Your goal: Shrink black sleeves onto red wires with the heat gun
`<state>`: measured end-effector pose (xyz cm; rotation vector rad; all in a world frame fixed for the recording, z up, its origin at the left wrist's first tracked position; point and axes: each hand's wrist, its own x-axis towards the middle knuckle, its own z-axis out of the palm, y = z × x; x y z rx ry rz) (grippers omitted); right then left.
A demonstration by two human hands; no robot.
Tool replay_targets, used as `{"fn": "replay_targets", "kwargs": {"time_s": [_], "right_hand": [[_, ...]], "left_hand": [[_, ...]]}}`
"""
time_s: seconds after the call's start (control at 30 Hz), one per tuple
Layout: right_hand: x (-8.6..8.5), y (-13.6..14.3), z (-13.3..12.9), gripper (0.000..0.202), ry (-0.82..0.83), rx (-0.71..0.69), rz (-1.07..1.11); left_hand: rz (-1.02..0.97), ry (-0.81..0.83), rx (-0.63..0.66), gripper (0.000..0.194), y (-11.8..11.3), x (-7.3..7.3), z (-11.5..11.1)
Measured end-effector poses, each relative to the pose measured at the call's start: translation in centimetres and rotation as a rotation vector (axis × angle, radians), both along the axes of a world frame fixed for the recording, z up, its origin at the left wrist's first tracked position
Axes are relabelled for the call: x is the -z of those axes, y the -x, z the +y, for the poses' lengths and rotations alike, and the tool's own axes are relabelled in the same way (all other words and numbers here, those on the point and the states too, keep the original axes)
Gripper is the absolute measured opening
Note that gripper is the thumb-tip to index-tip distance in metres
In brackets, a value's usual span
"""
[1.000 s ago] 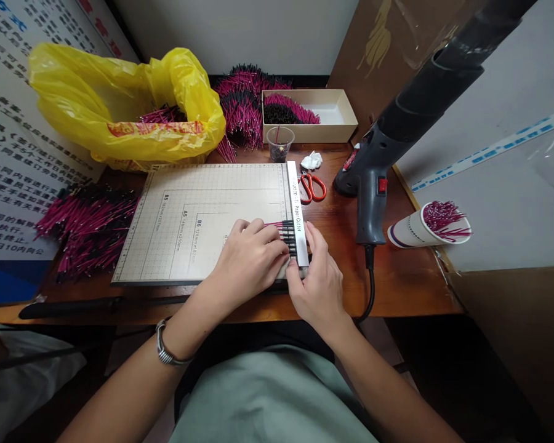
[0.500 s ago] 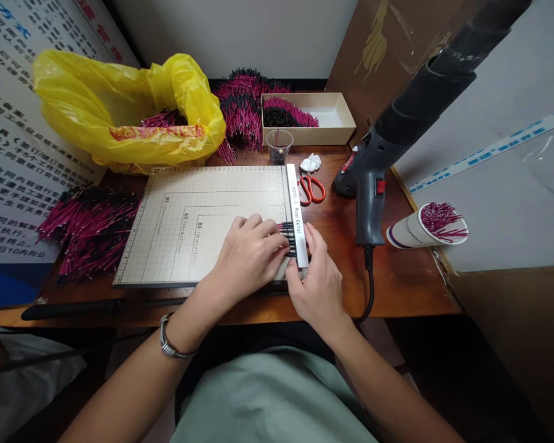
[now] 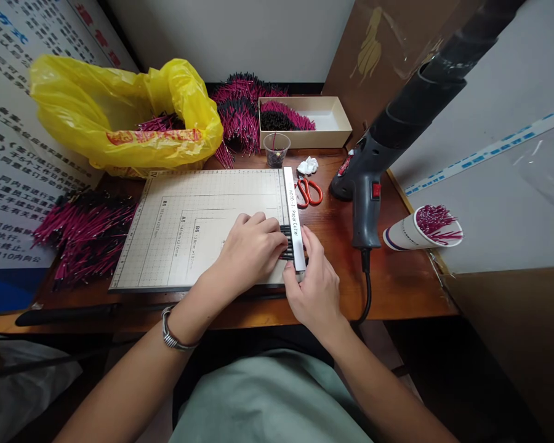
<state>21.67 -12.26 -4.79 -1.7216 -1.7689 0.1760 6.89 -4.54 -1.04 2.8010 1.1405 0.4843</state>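
Observation:
On a paper cutter's gridded board (image 3: 203, 184) lies a row of thin wires with black ends (image 3: 286, 241), side by side. They reach the white guide strip (image 3: 294, 215) along the board's right edge. My left hand (image 3: 253, 246) lies across the board, its bent fingers pressed on the wires and covering most of their length. At the near end of the strip, my right hand (image 3: 314, 277) is curled, thumb on one side and fingers along the right side. Whatever sits between those fingers is hidden.
Behind the board stand a yellow bag (image 3: 120, 144), a clear cup (image 3: 276, 151) and a box of wires (image 3: 323, 140). Red-handled scissors (image 3: 310, 192), a heat gun (image 3: 367, 212) and a paper cup of pink pieces (image 3: 404, 232) are on the right. Wires pile (image 3: 87, 237) on the left.
The whole view has shifted slightly. Both hands keep nearly the same place at the strip; less pink and more black of the wires shows beside my left fingertips.

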Motion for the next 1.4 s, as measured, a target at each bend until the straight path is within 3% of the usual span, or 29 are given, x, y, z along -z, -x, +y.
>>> {"fn": "replay_targets", "kwargs": {"time_s": [0.47, 1.4], "right_hand": [[0.1, 0.1, 0.1, 0.05, 0.029, 0.026, 0.003], [-0.1, 0.0, 0.0, 0.053, -0.009, 0.004, -0.018]], "left_hand": [[-0.121, -0.028, 0.016, 0.018, 0.9, 0.0, -2.0], [-0.084, -0.045, 0.019, 0.019, 0.2, 0.4, -1.3]]}}
